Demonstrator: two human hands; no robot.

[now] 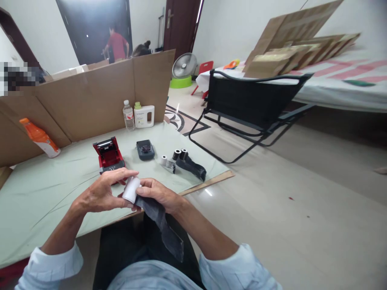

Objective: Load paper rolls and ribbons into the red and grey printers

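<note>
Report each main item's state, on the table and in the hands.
White roll: held by left hand and right hand
Dark film: hanging down
Red device: lid open
Dark gray device: looks shut
Three small rolls: appear on end
Clear bottle: capped, upright
White jug: capped, upright
Orange bottle: capped
Cardboard screen: standing

White jug label (141, 117) (illegible)

White roll (131, 190); black strip (160, 219); red-black printer (109, 160); pale-green tablecloth (60, 181)
</note>
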